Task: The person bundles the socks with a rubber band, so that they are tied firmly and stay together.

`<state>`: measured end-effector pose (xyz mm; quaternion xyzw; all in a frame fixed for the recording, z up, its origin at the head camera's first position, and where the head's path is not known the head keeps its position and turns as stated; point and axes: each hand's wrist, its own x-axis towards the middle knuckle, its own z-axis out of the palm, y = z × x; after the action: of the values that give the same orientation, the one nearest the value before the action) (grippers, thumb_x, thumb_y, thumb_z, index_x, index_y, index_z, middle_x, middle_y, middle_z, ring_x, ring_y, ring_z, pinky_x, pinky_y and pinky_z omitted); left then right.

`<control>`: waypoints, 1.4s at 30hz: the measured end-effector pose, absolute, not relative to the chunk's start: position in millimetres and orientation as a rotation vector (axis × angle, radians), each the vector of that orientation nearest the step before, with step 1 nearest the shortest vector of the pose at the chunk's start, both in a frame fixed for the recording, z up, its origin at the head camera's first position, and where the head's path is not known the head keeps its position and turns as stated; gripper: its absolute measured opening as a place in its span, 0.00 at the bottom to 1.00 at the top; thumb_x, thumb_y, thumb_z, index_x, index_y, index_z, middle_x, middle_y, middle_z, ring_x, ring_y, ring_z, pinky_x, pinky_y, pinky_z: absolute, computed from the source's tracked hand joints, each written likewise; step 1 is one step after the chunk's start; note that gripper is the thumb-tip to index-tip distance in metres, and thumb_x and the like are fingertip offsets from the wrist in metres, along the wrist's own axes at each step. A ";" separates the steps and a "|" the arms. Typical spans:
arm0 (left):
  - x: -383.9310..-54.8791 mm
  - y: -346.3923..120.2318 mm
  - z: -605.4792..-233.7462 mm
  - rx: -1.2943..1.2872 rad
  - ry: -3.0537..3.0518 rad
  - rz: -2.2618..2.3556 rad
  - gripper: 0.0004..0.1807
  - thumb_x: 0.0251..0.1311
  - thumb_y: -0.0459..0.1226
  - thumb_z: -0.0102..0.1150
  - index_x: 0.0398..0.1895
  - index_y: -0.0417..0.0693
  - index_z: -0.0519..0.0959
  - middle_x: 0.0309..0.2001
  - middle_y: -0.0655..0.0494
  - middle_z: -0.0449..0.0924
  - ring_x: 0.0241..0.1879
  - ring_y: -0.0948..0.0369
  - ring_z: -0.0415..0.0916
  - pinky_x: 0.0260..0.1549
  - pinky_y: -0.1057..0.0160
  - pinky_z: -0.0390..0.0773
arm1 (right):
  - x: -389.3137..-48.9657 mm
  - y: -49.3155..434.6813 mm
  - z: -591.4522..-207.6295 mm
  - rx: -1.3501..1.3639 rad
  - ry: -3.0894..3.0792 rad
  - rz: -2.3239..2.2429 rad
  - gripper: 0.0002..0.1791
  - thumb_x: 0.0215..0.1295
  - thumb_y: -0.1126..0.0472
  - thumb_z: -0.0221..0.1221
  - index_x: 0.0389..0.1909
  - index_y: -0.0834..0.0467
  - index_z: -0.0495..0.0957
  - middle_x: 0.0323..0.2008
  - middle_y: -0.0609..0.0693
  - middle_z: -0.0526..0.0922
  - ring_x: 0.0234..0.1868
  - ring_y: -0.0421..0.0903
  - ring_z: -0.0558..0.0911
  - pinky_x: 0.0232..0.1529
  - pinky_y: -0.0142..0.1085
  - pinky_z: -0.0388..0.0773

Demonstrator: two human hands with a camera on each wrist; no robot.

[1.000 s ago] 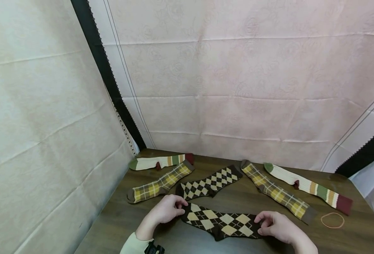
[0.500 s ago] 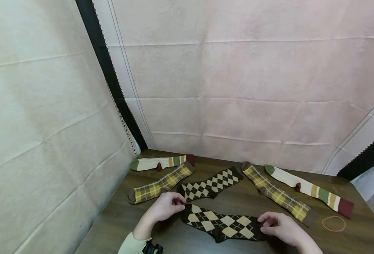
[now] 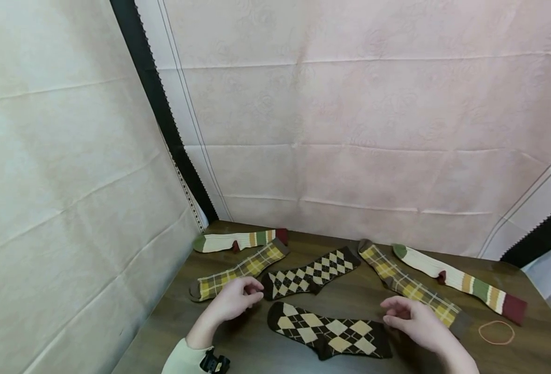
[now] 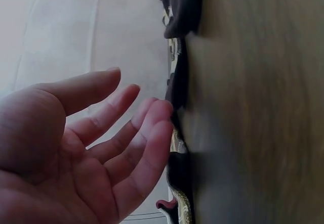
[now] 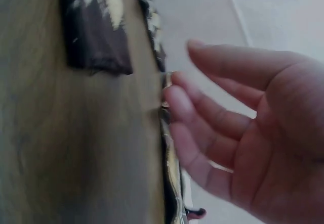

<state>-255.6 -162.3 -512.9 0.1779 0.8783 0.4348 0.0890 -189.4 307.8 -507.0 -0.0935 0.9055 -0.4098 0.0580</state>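
A dark brown argyle sock (image 3: 330, 331) with cream and tan diamonds lies flat at the front of the table, toe to the left. My left hand (image 3: 234, 299) hovers left of its toe, fingers loosely bent and holding nothing. In the left wrist view that hand (image 4: 96, 138) shows its palm with thumb and fingers apart. Off the sock's cuff at the right is my right hand (image 3: 413, 318), also holding nothing. The right wrist view shows a gap between the cuff (image 5: 98, 47) and the fingers. A second argyle sock (image 3: 310, 271) lies just behind the first.
Yellow plaid socks lie at left (image 3: 242, 270) and right (image 3: 408, 283). Striped cream socks with green toes lie behind them, at left (image 3: 238, 240) and right (image 3: 462, 280). A thin rubber band (image 3: 496, 332) rests at the right. Pale cloth walls (image 3: 350, 130) border the table.
Both hands have come off the front argyle sock, the left one moving left and the right one slightly right and up. The sock stays flat in place.
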 end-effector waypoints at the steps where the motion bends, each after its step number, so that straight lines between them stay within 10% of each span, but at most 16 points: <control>1: -256.5 -162.5 -512.8 0.536 2.626 1.282 0.10 0.73 0.37 0.67 0.50 0.40 0.85 0.35 0.58 0.81 0.28 0.58 0.80 0.27 0.61 0.78 | -191.1 307.1 -507.6 -0.291 2.735 -1.252 0.13 0.72 0.59 0.70 0.53 0.60 0.85 0.39 0.46 0.86 0.39 0.38 0.84 0.40 0.35 0.80; 42: -284.0 -135.1 -518.8 0.343 2.717 1.199 0.17 0.71 0.37 0.67 0.56 0.38 0.77 0.33 0.51 0.78 0.29 0.58 0.75 0.28 0.57 0.75 | -291.8 260.6 -516.0 -0.318 2.891 -1.199 0.10 0.75 0.63 0.66 0.53 0.61 0.86 0.47 0.53 0.89 0.49 0.54 0.86 0.50 0.52 0.82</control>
<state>-284.0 -135.1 -518.8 0.1145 0.9062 0.3999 0.0757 -291.8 260.6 -516.0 -0.1012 0.9190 -0.3811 -0.0019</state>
